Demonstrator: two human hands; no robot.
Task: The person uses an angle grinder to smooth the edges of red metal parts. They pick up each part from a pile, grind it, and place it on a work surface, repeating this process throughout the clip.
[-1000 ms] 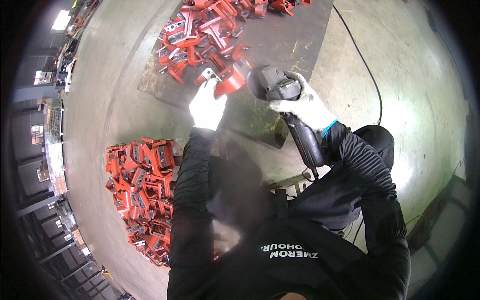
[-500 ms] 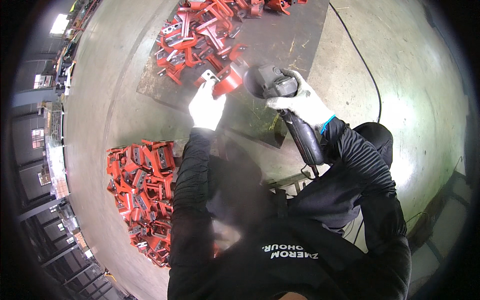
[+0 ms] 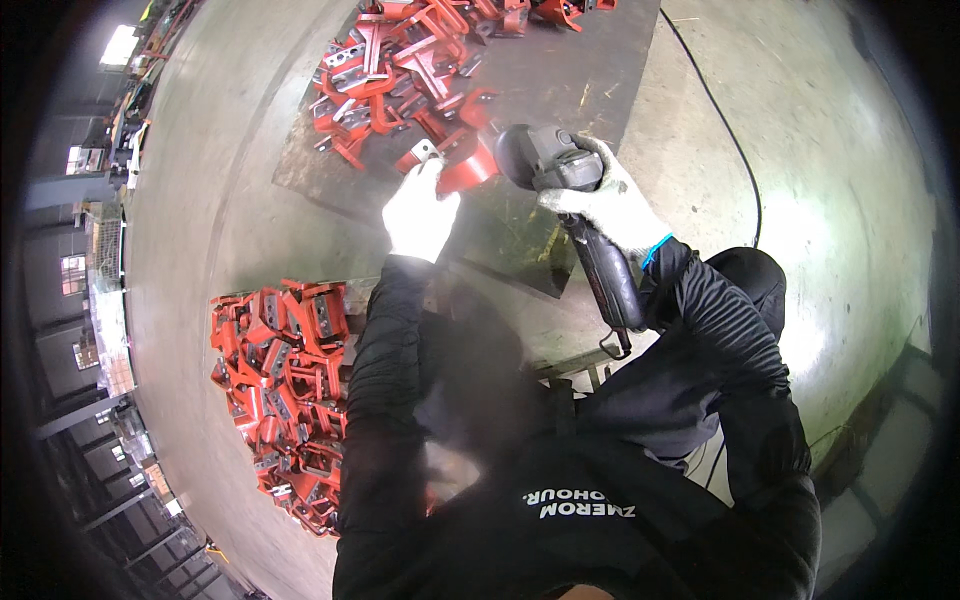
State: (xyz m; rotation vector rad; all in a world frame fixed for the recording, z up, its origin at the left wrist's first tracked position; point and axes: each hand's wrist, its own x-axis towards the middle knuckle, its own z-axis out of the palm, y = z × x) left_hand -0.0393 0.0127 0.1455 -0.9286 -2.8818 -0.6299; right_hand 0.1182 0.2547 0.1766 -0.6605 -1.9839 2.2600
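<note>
In a white glove, my left hand [image 3: 420, 212] grips a red metal bracket [image 3: 468, 163] by its bare grey end, which has a hole in it. My right hand [image 3: 612, 208], also gloved in white, is wrapped round the head of a dark angle grinder [image 3: 603, 270]. The grinder's body slants down toward my right knee. Its disc [image 3: 515, 157] stands close to the bracket's right side; haze there hides whether they touch. Just beyond the held bracket lies a heap of red brackets [image 3: 400, 70] with bare metal faces.
A dark metal plate [image 3: 550, 85] lies under the far heap. At the lower left, another pile of red brackets [image 3: 285, 390] stands beside my left arm. A black cable [image 3: 722, 115] runs across the concrete floor [image 3: 820, 150] on the right. Shelving [image 3: 105, 270] lines the far left.
The bracket and my left hand have shifted slightly right and down. The grinder has moved a little to the right with my right hand. Both grips are the same.
</note>
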